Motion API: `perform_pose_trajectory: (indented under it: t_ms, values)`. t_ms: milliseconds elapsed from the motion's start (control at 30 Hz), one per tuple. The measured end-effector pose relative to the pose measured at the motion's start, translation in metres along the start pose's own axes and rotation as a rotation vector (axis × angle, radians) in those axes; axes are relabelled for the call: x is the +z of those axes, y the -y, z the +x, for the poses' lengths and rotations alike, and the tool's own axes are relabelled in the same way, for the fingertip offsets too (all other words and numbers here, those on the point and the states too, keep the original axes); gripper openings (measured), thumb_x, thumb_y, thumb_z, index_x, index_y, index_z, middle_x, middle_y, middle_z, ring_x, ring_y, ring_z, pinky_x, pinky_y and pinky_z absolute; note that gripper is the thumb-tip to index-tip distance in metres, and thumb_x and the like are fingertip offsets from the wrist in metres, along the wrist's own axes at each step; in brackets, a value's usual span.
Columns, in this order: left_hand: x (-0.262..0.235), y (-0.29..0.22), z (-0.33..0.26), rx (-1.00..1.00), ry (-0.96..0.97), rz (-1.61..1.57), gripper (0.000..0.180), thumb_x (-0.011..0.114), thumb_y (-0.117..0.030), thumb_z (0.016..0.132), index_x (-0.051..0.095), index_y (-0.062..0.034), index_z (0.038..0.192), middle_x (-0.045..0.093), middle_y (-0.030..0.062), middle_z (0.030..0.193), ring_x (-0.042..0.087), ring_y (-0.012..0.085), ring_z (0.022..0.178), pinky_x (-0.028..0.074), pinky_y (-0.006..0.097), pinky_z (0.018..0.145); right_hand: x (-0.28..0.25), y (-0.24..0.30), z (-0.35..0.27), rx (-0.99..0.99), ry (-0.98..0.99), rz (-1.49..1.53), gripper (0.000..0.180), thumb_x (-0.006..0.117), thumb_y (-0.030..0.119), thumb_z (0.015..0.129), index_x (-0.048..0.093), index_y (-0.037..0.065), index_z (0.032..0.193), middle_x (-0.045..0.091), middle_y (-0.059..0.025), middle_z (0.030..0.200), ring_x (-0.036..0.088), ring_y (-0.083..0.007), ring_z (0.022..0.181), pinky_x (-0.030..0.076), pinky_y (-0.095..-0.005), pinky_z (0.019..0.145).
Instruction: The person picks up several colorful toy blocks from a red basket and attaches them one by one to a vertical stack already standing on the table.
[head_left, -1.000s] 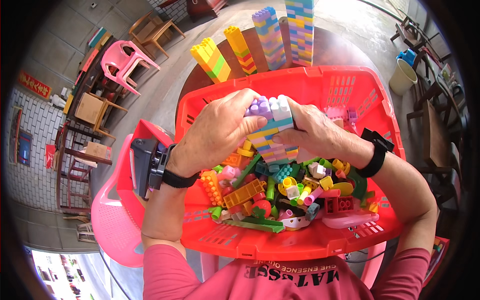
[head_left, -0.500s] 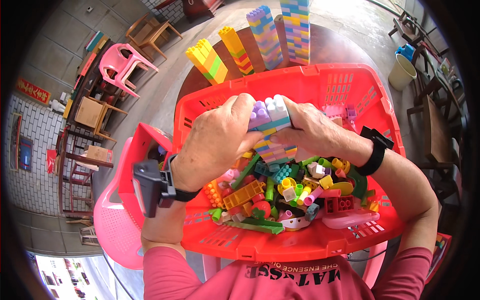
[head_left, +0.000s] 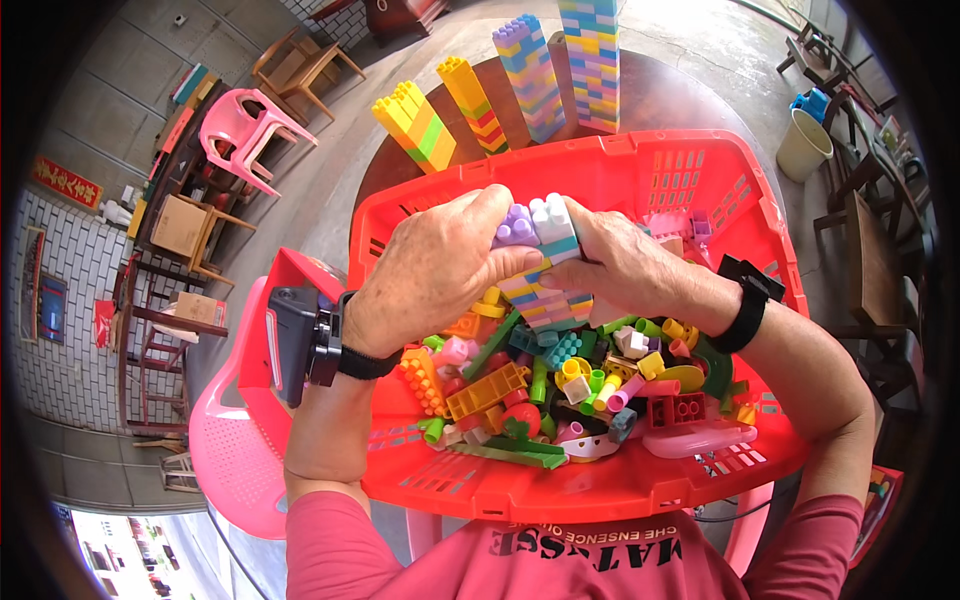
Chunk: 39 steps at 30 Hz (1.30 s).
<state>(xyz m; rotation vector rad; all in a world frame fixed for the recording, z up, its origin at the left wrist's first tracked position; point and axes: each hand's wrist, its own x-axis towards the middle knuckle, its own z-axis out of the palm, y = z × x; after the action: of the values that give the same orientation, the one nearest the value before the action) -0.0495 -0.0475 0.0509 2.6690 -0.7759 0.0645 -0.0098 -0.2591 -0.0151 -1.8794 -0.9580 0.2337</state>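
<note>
The left forearm (head_left: 330, 430) and right forearm (head_left: 795, 345) angled inward, hands close together. The left hand (head_left: 430, 262) was curled in a grip, thumb pointing right; the right hand (head_left: 638, 262) gripped opposite, thumb pointing left.

Raspberry short-sleeved shirt (head_left: 590, 575), black lettering (head_left: 588, 548) — black wrist straps (head_left: 742, 322), boxy dark device (head_left: 292, 330) on the left one.

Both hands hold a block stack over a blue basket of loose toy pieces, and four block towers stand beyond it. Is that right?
Not blue: the head view shows a red basket. The rest stands: left hand and right hand hold a block stack over its toy pieces.
</note>
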Motion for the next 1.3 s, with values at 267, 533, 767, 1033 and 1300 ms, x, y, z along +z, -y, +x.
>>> perform_pose_trajectory:
  t_ms: [267,533,767,1033,1300]
  values:
    - [0.017,-0.001,-0.009,-0.101,0.11,0.079,0.048,0.062,-0.043,0.088,0.049,-0.0016,0.11,0.059,0.0219,0.092,0.061,0.043,0.088,0.05,0.049,0.073,0.014,-0.009,-0.005,0.063,0.08,-0.03,0.038,0.068,0.018,0.081,0.047,-0.001,0.106,0.065,-0.0232,0.09,0.063,-0.0418,0.088,0.048,-0.046,0.073]
    - [0.021,0.006,-0.006,-0.054,-0.163,-0.316,0.089,0.05,-0.066,0.088,0.027,-0.0021,0.145,0.055,0.0257,0.125,0.061,0.0426,0.106,0.05,0.045,0.088,0.013,-0.014,-0.005,-0.018,0.068,0.022,0.035,0.066,0.018,0.082,0.047,-0.001,0.104,0.065,-0.0239,0.087,0.064,-0.0426,0.087,0.049,-0.0472,0.072]
    - [0.038,-0.005,0.009,-0.084,-0.02,-0.267,0.072,0.047,-0.063,0.091,0.045,-0.0039,0.133,0.062,0.0186,0.118,0.064,0.0336,0.101,0.051,0.04,0.082,0.02,-0.014,-0.009,-0.051,0.128,0.0,0.043,0.065,0.019,0.083,0.047,-0.001,0.116,0.067,-0.0213,0.089,0.066,-0.0393,0.08,0.051,-0.0448,0.069]
    - [0.058,-0.027,-0.003,0.076,-0.269,0.196,0.072,0.062,-0.057,0.081,0.049,-0.0073,0.132,0.063,0.0135,0.092,0.063,0.0349,0.08,0.052,0.043,0.071,0.03,-0.012,-0.022,-0.169,0.019,-0.161,0.061,0.073,0.025,0.081,0.039,0.0,0.125,0.066,-0.0205,0.093,0.065,-0.0403,0.085,0.052,-0.0462,0.073]
    - [0.046,-0.004,0.0,-0.017,-0.025,-0.437,0.085,0.053,-0.069,0.084,0.039,-0.0079,0.142,0.06,0.0168,0.114,0.061,0.0284,0.104,0.048,0.036,0.088,0.016,-0.012,-0.011,-0.024,0.172,-0.027,0.061,0.074,0.033,0.079,0.043,0.005,0.123,0.065,-0.0202,0.096,0.065,-0.038,0.089,0.051,-0.0454,0.074]
